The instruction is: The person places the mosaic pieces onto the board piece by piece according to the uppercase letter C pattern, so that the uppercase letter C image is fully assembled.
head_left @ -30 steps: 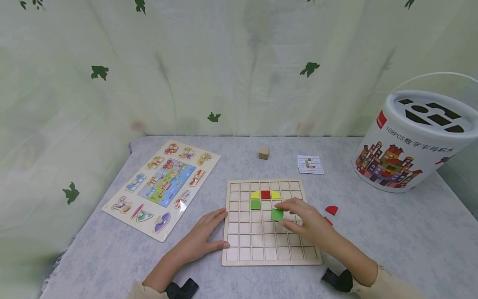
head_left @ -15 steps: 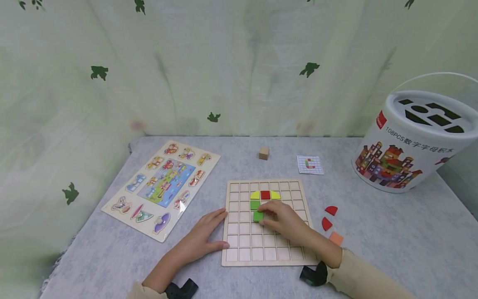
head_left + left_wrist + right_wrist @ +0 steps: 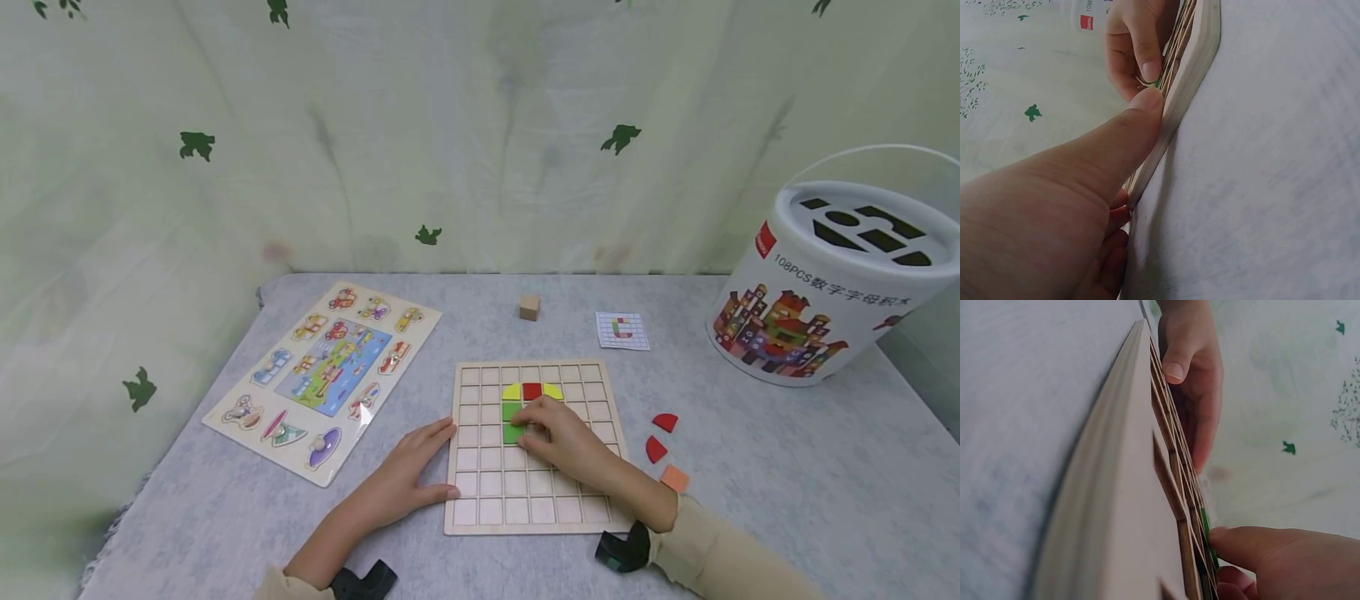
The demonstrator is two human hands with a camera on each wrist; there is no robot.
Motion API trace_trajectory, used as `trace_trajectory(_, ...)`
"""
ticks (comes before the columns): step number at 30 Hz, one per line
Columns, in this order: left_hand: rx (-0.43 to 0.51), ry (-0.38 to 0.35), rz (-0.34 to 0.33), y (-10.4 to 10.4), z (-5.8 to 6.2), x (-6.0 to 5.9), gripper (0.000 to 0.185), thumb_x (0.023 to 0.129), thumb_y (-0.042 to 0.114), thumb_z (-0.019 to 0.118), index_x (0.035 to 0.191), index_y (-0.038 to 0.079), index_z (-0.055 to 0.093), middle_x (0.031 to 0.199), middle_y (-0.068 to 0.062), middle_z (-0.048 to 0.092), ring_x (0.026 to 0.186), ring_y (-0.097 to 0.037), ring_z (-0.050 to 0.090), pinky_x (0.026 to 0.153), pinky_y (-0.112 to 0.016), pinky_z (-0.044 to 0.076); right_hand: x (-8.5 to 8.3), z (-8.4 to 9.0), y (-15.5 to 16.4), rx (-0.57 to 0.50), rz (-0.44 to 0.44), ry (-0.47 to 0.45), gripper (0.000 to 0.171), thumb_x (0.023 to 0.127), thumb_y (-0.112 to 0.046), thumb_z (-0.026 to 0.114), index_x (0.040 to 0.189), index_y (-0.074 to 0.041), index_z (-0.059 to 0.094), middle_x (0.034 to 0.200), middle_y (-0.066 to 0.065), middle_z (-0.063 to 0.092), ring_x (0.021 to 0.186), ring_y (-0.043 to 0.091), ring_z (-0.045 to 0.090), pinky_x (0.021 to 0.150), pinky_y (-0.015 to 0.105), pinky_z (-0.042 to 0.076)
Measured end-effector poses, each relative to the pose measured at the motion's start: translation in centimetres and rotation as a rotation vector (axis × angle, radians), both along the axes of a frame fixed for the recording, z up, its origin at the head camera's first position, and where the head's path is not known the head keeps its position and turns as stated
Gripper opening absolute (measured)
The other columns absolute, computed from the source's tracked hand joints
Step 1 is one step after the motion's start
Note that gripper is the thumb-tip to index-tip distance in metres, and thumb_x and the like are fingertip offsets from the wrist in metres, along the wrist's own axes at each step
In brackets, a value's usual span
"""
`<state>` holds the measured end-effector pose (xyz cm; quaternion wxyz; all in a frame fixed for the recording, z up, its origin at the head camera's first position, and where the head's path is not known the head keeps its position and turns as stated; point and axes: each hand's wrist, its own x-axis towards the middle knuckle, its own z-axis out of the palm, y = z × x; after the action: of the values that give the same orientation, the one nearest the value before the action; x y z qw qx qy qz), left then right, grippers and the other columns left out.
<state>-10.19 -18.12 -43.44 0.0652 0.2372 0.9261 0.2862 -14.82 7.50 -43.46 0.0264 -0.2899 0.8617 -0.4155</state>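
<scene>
A wooden grid board lies flat on the table. Its upper cells hold a red square tile between two yellow quarter-round tiles, with a green square tile under the left one. Directly below sits a second green square tile, its right side pinched between thumb and forefinger of my right hand. My left hand rests against the board's left edge, fingers extended; in the left wrist view its thumb touches the rim.
Two red quarter-round tiles and an orange square tile lie right of the board. Behind it are a small wooden cube and a pattern card. A picture puzzle lies left; a white block bucket stands right.
My right hand has carried the second green tile leftward across the board and lowered it into the cell below the first one. The left hand stays in place.
</scene>
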Motion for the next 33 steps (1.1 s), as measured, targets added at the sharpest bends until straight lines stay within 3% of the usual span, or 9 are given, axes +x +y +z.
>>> trace_trajectory(5,0.006,-0.001,-0.002,0.0,-0.1,0.0,0.077,0.069,0.051,0.055,0.131,0.016,0.025,0.135,0.005,0.017,0.12,-0.015,0.015,0.093,-0.038,0.022,0.0,0.2,0.1,0.036,0.022,-0.007,0.022,0.076,-0.022,0.059,0.098,-0.02,0.058,0.091,-0.006,0.046,0.073,0.007,0.038,0.059,0.021,0.036)
trace_trajectory(13,0.009,0.004,-0.008,0.0,-0.3,0.0,0.077,0.069,0.051,0.055,0.131,0.016,0.025,0.135,0.006,0.017,0.12,-0.014,0.015,0.093,-0.038,0.022,1.1,2.1,1.6,0.115,0.049,-0.078,0.042,0.075,-0.034,0.058,0.114,-0.022,0.048,0.11,-0.012,0.041,0.096,0.006,0.04,0.079,0.027,0.036)
trace_trajectory(22,0.006,0.022,-0.012,-0.1,-0.2,0.0,0.078,0.069,0.051,0.055,0.131,0.015,0.025,0.134,0.004,0.018,0.12,-0.016,0.016,0.093,-0.038,0.022,2.8,4.1,6.4,0.114,-0.081,0.036,0.048,0.071,-0.037,0.061,0.115,-0.027,0.045,0.115,-0.016,0.04,0.106,0.005,0.037,0.082,0.029,0.038)
trace_trajectory(28,0.0,0.016,-0.015,-0.1,-0.2,0.0,0.078,0.07,0.052,0.054,0.131,0.015,0.024,0.134,0.002,0.019,0.121,-0.019,0.016,0.092,-0.041,0.022,3.4,3.7,9.6,0.168,-0.171,0.123,0.052,0.07,-0.033,0.064,0.116,-0.018,0.046,0.115,-0.006,0.044,0.106,0.013,0.039,0.082,0.036,0.037)
trace_trajectory(33,0.008,-0.014,-0.004,-0.1,-0.1,0.1,0.076,0.07,0.052,0.054,0.131,0.017,0.024,0.134,0.005,0.019,0.121,-0.016,0.015,0.092,-0.039,0.022,3.9,2.6,11.6,0.243,-0.244,0.103,0.053,0.068,-0.029,0.066,0.115,-0.012,0.047,0.111,-0.002,0.047,0.095,0.016,0.048,0.074,0.034,0.042)
